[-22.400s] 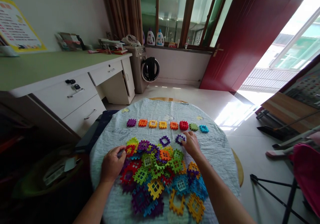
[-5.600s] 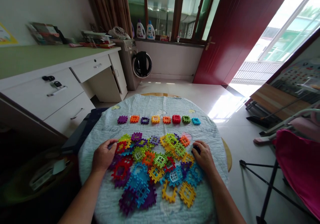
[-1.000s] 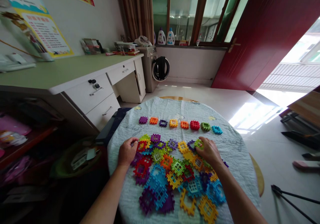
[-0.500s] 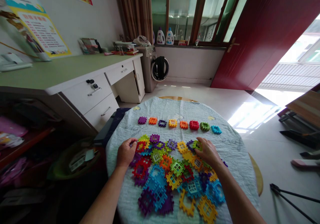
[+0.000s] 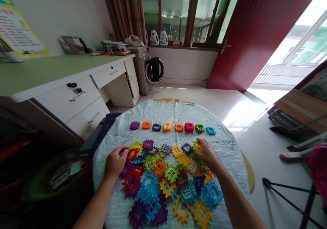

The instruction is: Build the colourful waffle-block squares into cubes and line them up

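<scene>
Notched plastic building pieces lie in a heap [image 5: 159, 169] on the cloth-covered round table. My right hand [image 5: 208, 156] rests at the heap's far right, its thumb and fingers closed around a green window-shaped piece [image 5: 197, 146]. A purple frame piece [image 5: 187, 148] lies just left of that green one. At the heap's left edge is my left hand [image 5: 115, 162], fingers curled, beside a red frame piece [image 5: 131, 154]. Whatever may be inside its fingers is hidden. Farther back, a row of small pieces crosses the cloth, from a purple one [image 5: 134, 125] to a blue one [image 5: 211, 130].
A pale blue cloth [image 5: 153, 111] covers the table. To the left stand a desk [image 5: 63, 69] with drawers and a dark box [image 5: 102, 130]. Beyond are a washing machine [image 5: 141, 65] and a red door [image 5: 255, 35]. Black tripod legs [image 5: 286, 188] stand at the right.
The camera view has turned slightly right, so the scene sits farther left. My right hand and the green piece have shifted a little right, away from the purple piece. My left hand stays by the heap.
</scene>
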`<state>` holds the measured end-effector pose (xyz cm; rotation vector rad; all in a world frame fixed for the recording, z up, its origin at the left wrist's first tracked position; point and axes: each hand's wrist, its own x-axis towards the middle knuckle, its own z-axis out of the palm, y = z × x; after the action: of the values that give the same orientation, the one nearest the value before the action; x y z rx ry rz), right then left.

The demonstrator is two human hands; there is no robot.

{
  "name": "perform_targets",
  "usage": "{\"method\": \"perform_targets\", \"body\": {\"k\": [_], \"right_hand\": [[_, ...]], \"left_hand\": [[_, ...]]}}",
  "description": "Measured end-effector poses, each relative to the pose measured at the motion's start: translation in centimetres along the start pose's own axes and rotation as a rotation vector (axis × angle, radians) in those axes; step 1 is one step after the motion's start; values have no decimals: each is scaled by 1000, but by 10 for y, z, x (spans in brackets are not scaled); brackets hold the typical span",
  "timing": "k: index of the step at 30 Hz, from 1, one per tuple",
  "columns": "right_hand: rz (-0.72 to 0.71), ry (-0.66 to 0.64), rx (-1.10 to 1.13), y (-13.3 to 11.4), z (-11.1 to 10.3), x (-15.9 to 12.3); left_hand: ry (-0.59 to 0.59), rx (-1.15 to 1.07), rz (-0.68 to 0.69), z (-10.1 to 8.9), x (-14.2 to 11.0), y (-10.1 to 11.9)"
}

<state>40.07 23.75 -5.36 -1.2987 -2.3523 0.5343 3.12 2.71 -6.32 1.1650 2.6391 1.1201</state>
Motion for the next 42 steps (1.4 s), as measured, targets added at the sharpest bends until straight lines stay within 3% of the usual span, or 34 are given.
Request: {"method": "perform_targets", "body": {"k": [10, 15, 22, 28, 42], "right_hand": [[6, 14, -86, 62, -26, 6], [69, -21, -198, 82, -29, 17], [114, -16, -103, 104, -30, 16], [110, -26, -120, 107, -31, 12], [102, -61, -225, 86, -32, 17]], "left_hand": [[-6, 24, -16, -2, 1, 3], [-3, 26, -25, -3, 0, 7], [-13, 32, -45, -2, 1, 4], [-30, 60, -73, -2, 2, 2], [-12, 65, -63, -2, 2, 5]]}}
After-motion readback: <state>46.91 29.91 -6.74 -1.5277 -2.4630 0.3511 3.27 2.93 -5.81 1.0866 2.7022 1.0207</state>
